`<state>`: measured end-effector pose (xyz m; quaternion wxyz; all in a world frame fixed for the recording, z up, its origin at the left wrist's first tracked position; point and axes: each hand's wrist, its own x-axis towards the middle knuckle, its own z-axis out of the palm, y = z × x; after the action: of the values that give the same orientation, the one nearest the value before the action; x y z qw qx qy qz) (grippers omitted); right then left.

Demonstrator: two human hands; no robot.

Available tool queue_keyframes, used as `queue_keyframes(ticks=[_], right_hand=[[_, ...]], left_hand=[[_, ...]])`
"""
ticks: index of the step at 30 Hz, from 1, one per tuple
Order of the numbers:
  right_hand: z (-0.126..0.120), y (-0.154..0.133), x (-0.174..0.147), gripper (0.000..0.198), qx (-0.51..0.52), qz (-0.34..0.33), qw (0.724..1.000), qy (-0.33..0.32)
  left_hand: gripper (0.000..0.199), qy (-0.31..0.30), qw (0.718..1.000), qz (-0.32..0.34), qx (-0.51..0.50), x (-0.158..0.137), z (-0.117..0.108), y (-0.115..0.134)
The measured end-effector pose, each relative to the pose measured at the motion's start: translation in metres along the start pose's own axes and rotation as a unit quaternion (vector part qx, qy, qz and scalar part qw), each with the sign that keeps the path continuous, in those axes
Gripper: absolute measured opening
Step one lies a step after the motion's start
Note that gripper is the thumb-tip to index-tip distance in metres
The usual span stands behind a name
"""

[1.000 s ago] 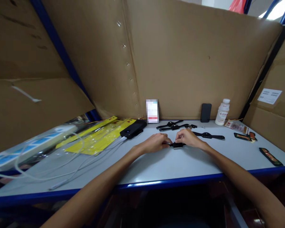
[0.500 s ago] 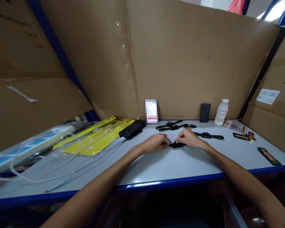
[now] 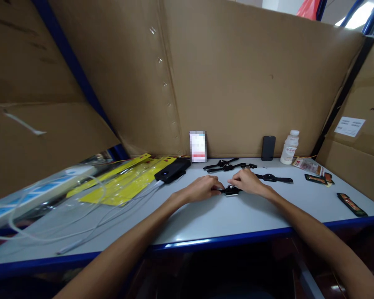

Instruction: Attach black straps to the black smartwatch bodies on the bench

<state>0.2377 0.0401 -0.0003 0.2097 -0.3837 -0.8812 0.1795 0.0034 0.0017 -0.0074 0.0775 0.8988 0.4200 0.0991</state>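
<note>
no legible wording, white label (image 3: 350, 126) on cardboard (image 3: 350, 155) too small to read, red print (image 3: 289, 150) on bottle (image 3: 291, 143) blurred

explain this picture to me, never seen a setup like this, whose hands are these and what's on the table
There is no machine: these are a person's bare left hand and right hand, seen from a camera worn on their head. Both hands are at a small black watch-like piece on the grey tabletop; their exact grip is too small to tell. Similar strapped pieces lie behind. Leftward are yellow packaging and a black device; a bottle stands back right.
</note>
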Motion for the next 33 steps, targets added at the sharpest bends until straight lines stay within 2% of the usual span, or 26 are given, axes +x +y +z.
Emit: queue_keyframes(ticks=[3,5,8,14,18,20,23,26,30,33], right_hand=[[-0.004,0.001,0.001,0.044,0.02,0.042,0.999,0.022],[-0.005,0.002,0.001,0.037,-0.009,0.051,0.998,0.048],[-0.006,-0.001,-0.002,0.031,-0.048,0.043,0.997,0.036],[-0.01,-0.013,-0.01,0.039,-0.101,0.004,0.994,0.036],[-0.014,-0.015,-0.01,0.05,-0.011,-0.013,1.0,-0.027],[-0.014,-0.014,-0.008,0.054,0.016,-0.002,1.0,-0.014],[-0.012,-0.011,-0.007,0.044,-0.01,0.019,0.999,0.033],[-0.009,-0.011,-0.008,0.037,-0.04,0.024,0.998,0.039],[-0.007,-0.013,-0.007,0.056,0.017,0.025,0.999,-0.011],[-0.005,-0.009,-0.004,0.056,0.046,0.024,0.999,0.016]], left_hand=[[0.031,-0.005,1.0,-0.001,-0.002,0.0,0.001,-0.001],[0.031,-0.006,1.0,-0.006,-0.001,0.0,0.001,-0.002],[0.031,-0.008,1.0,-0.009,0.002,0.0,0.002,-0.002],[0.032,-0.015,1.0,-0.012,0.008,0.0,0.001,0.0],[0.032,-0.014,1.0,-0.012,0.007,-0.001,0.0,0.0],[0.032,-0.013,1.0,-0.012,0.001,0.0,0.0,-0.001],[0.033,-0.016,1.0,-0.01,0.001,0.0,0.001,-0.001],[0.032,-0.02,1.0,-0.011,0.005,0.0,0.0,0.0],[0.032,-0.018,1.0,-0.014,0.003,0.0,-0.001,0.0],[0.031,-0.017,1.0,-0.008,0.003,0.0,0.0,-0.001]])
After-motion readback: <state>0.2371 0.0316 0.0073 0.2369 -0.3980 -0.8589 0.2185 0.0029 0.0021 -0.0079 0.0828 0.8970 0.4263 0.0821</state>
